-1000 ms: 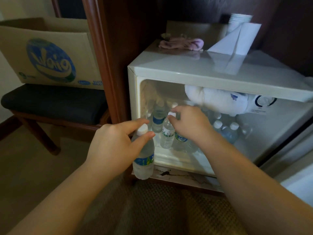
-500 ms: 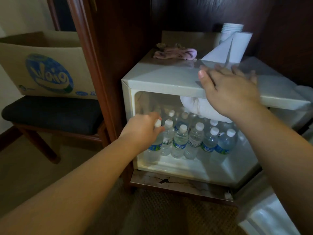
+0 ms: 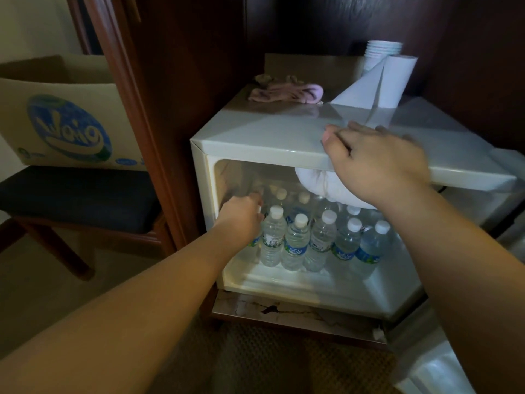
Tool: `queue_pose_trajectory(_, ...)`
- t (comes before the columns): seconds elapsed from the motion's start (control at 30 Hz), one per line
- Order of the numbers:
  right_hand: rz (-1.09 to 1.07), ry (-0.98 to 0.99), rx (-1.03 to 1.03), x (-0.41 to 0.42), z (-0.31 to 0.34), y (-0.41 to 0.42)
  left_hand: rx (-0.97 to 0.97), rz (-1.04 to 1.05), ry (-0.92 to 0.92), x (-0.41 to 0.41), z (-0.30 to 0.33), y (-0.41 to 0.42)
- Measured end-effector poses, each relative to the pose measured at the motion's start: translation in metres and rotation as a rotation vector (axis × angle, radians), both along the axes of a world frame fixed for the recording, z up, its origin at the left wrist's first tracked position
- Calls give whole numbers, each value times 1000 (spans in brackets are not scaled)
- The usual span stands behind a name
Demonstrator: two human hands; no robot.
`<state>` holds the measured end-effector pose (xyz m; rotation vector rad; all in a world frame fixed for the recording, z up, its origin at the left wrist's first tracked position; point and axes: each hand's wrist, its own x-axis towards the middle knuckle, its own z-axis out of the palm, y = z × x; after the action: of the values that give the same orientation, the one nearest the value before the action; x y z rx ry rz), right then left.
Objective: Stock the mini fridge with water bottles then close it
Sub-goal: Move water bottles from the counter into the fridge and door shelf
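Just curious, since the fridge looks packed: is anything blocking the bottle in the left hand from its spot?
Nothing visible does. The left hand holds a bottle at the left end of the front row, inside the mini fridge, beside a standing bottle.

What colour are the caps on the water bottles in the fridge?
White. The caps on the front row of water bottles show clearly in the head view.

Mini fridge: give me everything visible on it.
The mini fridge is a small off-white box, glossy, standing in a dark wood cabinet with its door open. Water bottles stand upright in rows on its lit floor; a white bundle hangs under its ceiling. The right hand rests on its top front edge; the left hand reaches inside.
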<state>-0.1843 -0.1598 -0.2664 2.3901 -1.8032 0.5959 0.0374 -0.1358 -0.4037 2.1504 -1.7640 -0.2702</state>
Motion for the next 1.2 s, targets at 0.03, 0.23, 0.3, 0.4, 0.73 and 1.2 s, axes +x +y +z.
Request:
queue_pose_trajectory(0.03,0,-2,0,0,0,0,2,4,1,-1,-3,-2)
queue_pose_trajectory(0.23,-1,1,2,0,0,-2,60,54,13,-3,-16,-12)
queue_pose_trajectory(0.3,-3,-4,-3,0,-1,-2,107,70,-20,-4,-19,-13)
queue_pose_trajectory(0.4,-1,-4,-11,0,-1,-1,128,70,-89,-6,-19,-14)
queue_pose_trajectory(0.73,-8,-2,-7,0,-2,-1,172,-25,-259,-17,-8,-16)
queue_pose_trajectory(1.2,8,53,90,-4,7,3,-456,50,286,-6,74,138)
